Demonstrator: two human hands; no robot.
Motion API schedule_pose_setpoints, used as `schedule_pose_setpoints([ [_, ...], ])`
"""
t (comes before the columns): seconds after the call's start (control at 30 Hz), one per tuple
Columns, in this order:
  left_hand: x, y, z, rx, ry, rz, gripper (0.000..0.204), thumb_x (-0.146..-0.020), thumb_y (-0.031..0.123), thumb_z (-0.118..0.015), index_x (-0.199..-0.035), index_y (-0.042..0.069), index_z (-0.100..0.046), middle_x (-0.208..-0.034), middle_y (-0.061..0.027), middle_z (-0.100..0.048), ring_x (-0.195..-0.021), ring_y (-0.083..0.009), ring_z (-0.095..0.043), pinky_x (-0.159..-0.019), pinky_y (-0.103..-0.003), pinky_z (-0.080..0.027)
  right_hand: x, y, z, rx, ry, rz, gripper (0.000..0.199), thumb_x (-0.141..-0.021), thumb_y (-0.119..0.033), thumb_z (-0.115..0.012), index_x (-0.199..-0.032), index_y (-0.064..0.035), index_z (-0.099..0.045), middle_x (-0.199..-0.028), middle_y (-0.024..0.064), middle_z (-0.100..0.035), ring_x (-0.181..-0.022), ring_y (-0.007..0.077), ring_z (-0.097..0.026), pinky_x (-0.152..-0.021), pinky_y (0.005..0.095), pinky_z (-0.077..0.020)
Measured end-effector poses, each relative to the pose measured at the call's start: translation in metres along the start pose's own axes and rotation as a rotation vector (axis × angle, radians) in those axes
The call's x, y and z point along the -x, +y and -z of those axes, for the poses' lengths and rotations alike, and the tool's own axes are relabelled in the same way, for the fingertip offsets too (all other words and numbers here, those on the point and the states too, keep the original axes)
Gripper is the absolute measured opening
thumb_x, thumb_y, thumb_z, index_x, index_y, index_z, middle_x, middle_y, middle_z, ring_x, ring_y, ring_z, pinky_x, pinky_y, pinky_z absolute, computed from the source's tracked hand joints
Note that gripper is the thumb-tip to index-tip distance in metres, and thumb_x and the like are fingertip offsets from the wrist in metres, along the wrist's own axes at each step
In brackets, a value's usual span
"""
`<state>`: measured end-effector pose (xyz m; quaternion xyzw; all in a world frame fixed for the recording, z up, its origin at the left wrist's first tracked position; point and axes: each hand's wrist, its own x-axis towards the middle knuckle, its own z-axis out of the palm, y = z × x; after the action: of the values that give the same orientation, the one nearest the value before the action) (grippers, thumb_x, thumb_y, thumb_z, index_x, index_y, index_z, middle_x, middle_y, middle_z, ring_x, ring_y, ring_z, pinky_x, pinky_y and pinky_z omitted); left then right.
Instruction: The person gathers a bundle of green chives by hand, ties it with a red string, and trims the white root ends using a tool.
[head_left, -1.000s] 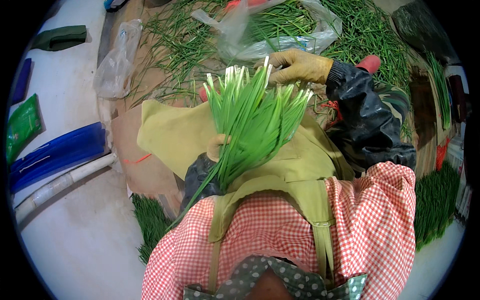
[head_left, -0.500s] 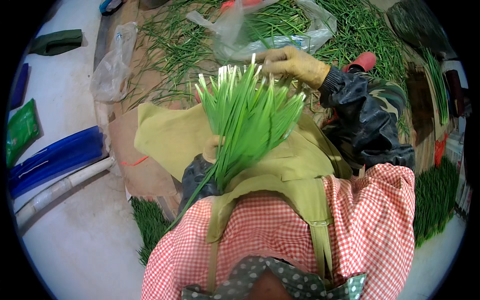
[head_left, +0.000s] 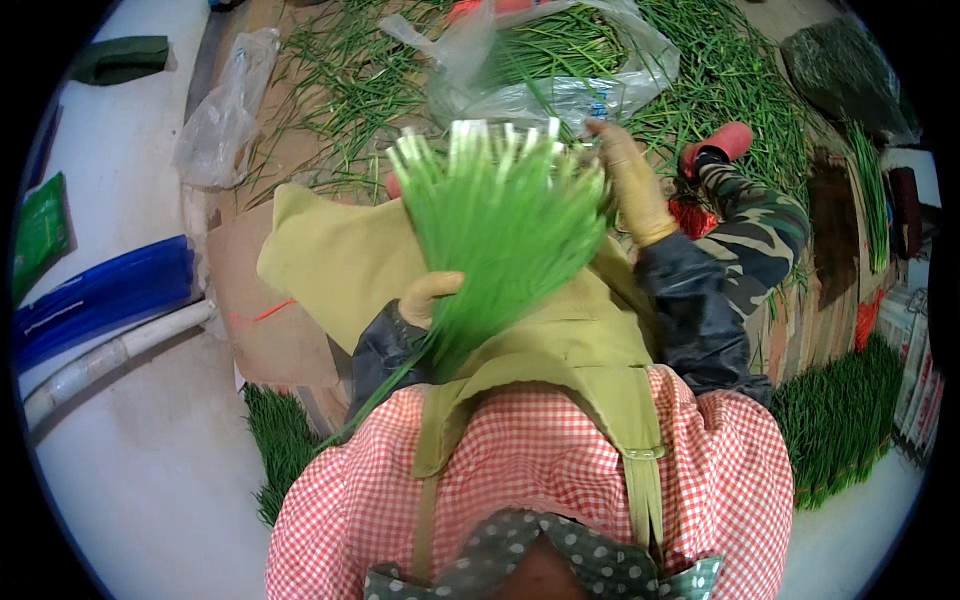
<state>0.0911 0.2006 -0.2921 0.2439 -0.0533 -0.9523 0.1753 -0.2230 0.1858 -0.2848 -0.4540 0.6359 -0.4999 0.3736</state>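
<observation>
My left hand (head_left: 430, 296), in a yellowish glove, is closed around the lower part of a fanned bunch of garlic chives (head_left: 505, 225). The white cut ends point away from me, and long green leaf tips trail down by my left sleeve. Along the right side of the bunch stands my right hand (head_left: 637, 190), also gloved, its fingers stretched out beside the white ends. Whether it touches the outer stalks is hard to see, as both are slightly blurred. Beneath the bunch spreads my olive apron (head_left: 335, 260).
Ahead, a clear plastic bag (head_left: 455, 95) holds more chives, with loose chives (head_left: 340, 95) scattered around it. Dense stacks of chives (head_left: 840, 420) stand at right and near left. A cardboard sheet (head_left: 265, 350), a white pipe (head_left: 120, 355) and blue plastic (head_left: 110, 295) lie left.
My right hand has moved from over the white ends to the right side of the bunch, its fingers straightening. The bunch has fanned wider and stands more upright in my left hand.
</observation>
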Motion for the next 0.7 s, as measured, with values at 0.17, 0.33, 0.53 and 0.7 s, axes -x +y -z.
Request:
schedule_pose_setpoints([
  [0.17, -0.008, -0.004, -0.031, -0.389, 0.017, -0.003, 0.05, -0.079, 0.012, -0.067, -0.125, 0.0, -0.052, -0.118, -0.0114, -0.06, -0.102, -0.0212, -0.06, -0.09, -0.033, -0.047, -0.024, 0.036, -0.03, 0.405, 0.102, 0.074, 0.03, -0.096, -0.027, -0.043, -0.097, -0.0069, -0.065, -0.089, 0.0193, -0.064, -0.083, 0.0347, -0.061, -0.073, 0.0365, -0.0477],
  [0.33, -0.009, -0.005, -0.04, -0.493, -0.085, -0.044, 0.059, -0.079, 0.013, -0.07, -0.132, 0.001, -0.046, -0.126, -0.0087, -0.055, -0.113, -0.0191, -0.053, -0.097, -0.033, -0.042, -0.102, 0.079, 0.081, 0.095, 0.353, -0.273, 0.043, -0.092, -0.038, -0.051, -0.092, 0.0022, -0.068, -0.081, 0.0067, -0.068, -0.064, 0.0197, -0.058, -0.062, 0.033, -0.0465],
  [0.53, -0.013, -0.003, -0.052, -0.422, -0.05, 0.088, 0.059, -0.08, 0.008, -0.068, -0.134, 0.001, -0.044, -0.128, -0.0086, -0.054, -0.116, -0.0183, -0.052, -0.1, -0.032, -0.039, -0.093, -0.072, -0.027, 0.073, -0.37, 0.248, 0.048, -0.09, -0.047, -0.051, -0.123, -0.0139, -0.058, -0.115, 0.0091, -0.063, -0.103, 0.0228, -0.06, -0.082, 0.0323, -0.0469],
  [0.7, -0.009, -0.012, -0.034, -0.51, 0.002, 0.01, 0.063, -0.08, 0.01, -0.07, -0.136, 0.001, -0.041, -0.13, -0.0111, -0.053, -0.117, -0.0196, -0.052, -0.099, -0.033, -0.041, -0.083, -0.084, -0.093, 1.052, -0.318, 0.401, 0.023, -0.087, -0.034, -0.055, -0.097, -0.0184, -0.068, -0.093, 0.0111, -0.068, -0.085, 0.0321, -0.064, -0.076, 0.0399, -0.0512],
])
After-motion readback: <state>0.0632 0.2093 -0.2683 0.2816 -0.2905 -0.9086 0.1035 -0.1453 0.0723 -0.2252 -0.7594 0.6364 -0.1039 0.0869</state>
